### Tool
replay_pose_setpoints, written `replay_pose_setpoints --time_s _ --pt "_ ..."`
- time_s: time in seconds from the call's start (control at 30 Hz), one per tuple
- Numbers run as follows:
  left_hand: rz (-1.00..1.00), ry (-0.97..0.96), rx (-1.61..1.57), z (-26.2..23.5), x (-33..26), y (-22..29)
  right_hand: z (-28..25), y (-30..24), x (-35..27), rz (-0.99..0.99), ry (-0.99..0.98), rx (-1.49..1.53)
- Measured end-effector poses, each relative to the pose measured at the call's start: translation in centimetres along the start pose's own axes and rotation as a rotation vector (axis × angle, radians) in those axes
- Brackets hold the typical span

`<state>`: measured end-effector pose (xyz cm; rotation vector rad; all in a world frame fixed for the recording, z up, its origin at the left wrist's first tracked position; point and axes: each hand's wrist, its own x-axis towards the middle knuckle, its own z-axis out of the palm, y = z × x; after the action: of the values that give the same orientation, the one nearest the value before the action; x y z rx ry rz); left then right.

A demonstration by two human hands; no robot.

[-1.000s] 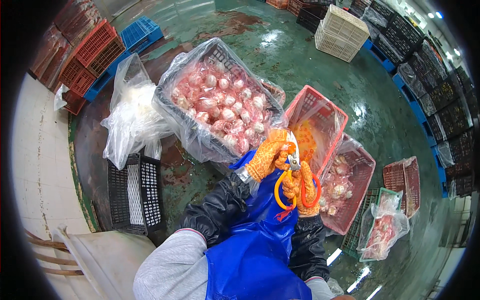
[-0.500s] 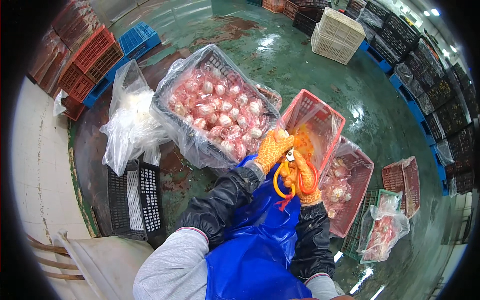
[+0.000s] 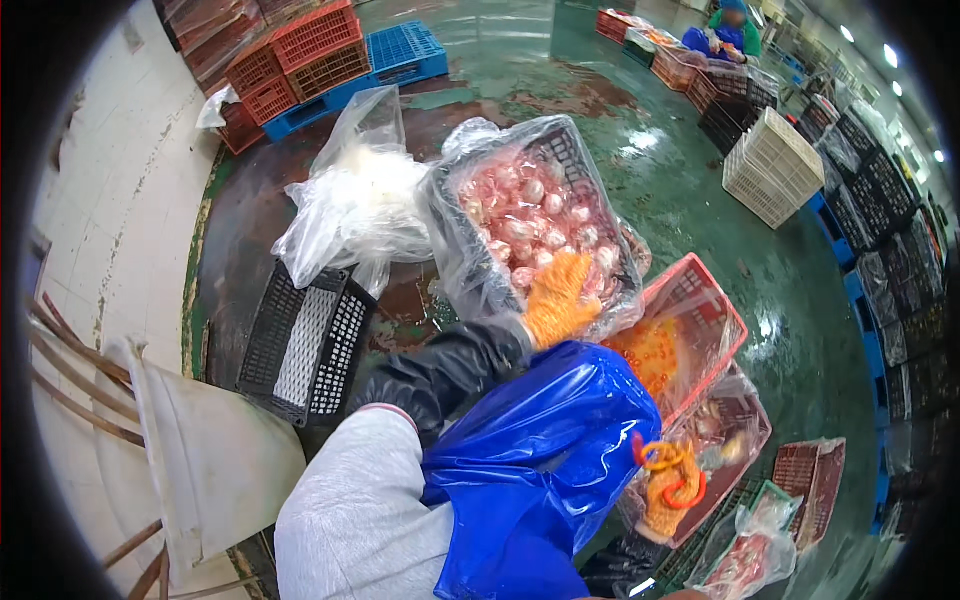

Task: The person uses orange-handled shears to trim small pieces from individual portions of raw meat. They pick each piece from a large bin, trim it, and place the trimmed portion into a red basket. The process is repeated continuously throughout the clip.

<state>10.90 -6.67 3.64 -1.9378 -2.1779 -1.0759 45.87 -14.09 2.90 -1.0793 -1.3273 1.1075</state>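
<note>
My left hand [image 3: 560, 300], in an orange patterned glove, reaches over the near edge of a black crate [image 3: 462, 262] lined with clear plastic. Its fingers are stretched out over round pink-and-white pieces [image 3: 535, 190] in the crate, and I see nothing held in them. My right hand [image 3: 668, 500], gloved alike, is closed on scissors [image 3: 686, 493] with yellow-orange and red loop handles; their blades are hidden. It sits over the near side of a dark red crate [image 3: 755, 420] holding pale pieces. Between the hands stands a red crate [image 3: 715, 275] with orange, yolk-like contents [image 3: 650, 355].
Clear plastic bags [image 3: 360, 215] lie left of the black crate, above a black basket [image 3: 300, 345]. A white tub [image 3: 215, 450] stands at lower left. A bagged green crate [image 3: 745, 560] is at lower right. Stacked white crates [image 3: 775, 165] and a co-worker [image 3: 725, 40] are farther off.
My hands have separated. The left moved onto the pieces in the black crate; the right took the scissors down and right to the dark red crate. The view has shifted, moving the crates rightward in it.
</note>
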Motion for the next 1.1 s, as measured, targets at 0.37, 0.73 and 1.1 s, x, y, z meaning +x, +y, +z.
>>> replay_pose_setpoints --time_s 0.37,0.73,1.1 --pt "0.023 -0.346 0.471 -2.3 10.4 -13.3 1.2 -2.7 -3.0 0.532 0.231 0.705" --pt "-0.217 0.042 -0.754 -5.0 6.3 -9.3 4.8 -4.1 -1.0 0.527 -0.007 0.503" --pt "-0.561 -0.114 -1.673 1.8 -2.1 5.9 14.1 -8.9 4.3 -0.083 -0.13 -0.806"
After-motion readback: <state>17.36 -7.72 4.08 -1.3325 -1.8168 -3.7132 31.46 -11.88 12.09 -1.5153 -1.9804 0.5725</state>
